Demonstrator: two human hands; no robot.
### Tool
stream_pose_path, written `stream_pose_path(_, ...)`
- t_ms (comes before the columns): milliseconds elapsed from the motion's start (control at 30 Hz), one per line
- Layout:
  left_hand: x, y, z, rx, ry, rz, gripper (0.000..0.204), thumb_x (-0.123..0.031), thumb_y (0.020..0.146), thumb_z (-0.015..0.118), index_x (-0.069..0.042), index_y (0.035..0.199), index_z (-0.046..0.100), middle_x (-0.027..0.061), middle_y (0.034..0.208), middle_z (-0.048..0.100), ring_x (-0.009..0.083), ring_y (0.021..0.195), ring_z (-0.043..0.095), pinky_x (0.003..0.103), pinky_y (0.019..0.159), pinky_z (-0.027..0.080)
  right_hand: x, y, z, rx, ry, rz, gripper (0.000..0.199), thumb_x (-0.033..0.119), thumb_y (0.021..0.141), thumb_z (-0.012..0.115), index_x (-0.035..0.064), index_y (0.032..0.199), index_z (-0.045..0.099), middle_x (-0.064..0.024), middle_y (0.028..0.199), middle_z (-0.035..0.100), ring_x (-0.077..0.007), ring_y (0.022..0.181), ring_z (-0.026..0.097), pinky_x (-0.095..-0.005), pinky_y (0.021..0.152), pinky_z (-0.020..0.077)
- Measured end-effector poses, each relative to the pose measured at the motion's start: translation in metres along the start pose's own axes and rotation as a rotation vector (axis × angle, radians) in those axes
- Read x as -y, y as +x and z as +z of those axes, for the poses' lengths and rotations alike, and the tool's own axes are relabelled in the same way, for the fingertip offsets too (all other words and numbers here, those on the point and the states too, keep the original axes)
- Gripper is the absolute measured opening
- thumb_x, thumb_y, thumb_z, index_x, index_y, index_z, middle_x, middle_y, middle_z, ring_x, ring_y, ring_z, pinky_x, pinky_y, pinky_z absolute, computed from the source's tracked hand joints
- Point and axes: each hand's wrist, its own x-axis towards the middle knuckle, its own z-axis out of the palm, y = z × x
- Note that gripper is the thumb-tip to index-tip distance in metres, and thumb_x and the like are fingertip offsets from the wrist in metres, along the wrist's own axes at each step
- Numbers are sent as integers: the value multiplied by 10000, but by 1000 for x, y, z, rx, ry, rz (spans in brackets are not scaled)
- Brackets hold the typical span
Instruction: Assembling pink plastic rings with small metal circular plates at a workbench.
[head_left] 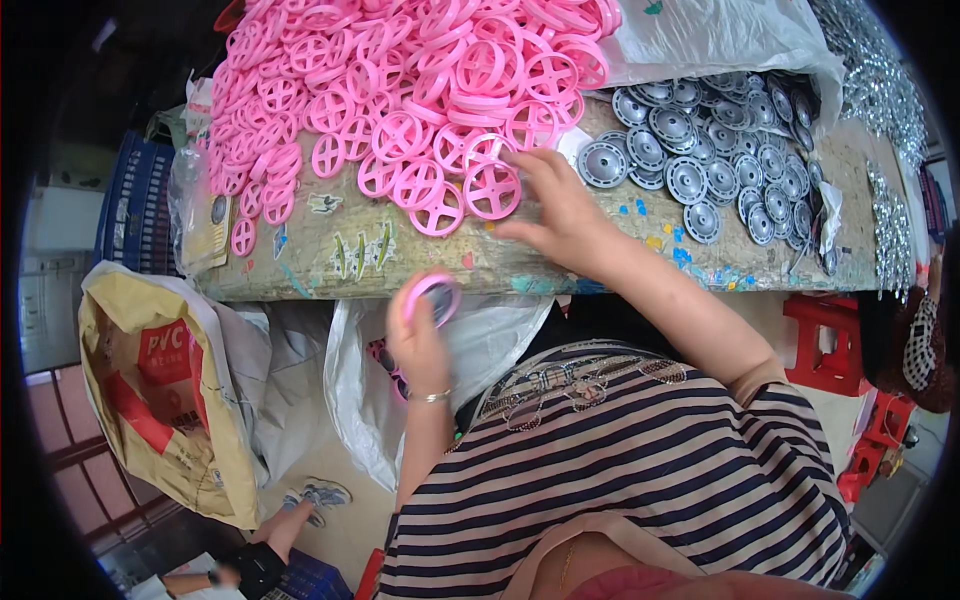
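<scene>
My left hand (418,335), slightly blurred, is closed on a pink wheel (433,298) with a dark disc showing in its middle. It is over the front edge of the table, above an open white sack (350,400). My right hand (560,215) reaches over the table with thumb and fingers apart. Its fingertips are beside a pink ring with cross spokes (492,190) at the near edge of a big heap of pink rings (400,75). To the right of that hand lies a spread of grey round discs (686,180).
A clear plastic bag (725,40) lies behind the discs. Silver tinsel (885,90) hangs at the right. A yellow-brown paper sack (215,450) stands open at the left, near blue crates (135,200). Red stools (830,345) are at the right. Another person's leg (290,530) shows lower left.
</scene>
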Motion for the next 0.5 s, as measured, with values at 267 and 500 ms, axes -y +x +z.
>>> stream_pose_path(267, 36, -17, -84, -99, 536, 73, 309, -100, 951, 505, 23, 1235, 503, 121, 1268, 531, 193, 1193, 487, 322, 1014, 378, -15, 26, 6, -14, -338, -190, 687, 236, 684, 777, 102, 1289, 480, -186, 1236, 458, -386, 1132, 455, -429, 954, 423)
stream_pose_path(500, -4, 3, 28, 218, -298, 1, 327, -85, 957, 497, 14, 1264, 443, 130, 1175, 555, 211, 1074, 566, 336, 906, 477, 15, -12, -17, -54, -245, -258, 653, 212, 680, 776, 74, 1262, 512, -179, 1194, 499, -360, 1091, 497, -430, 935, 429)
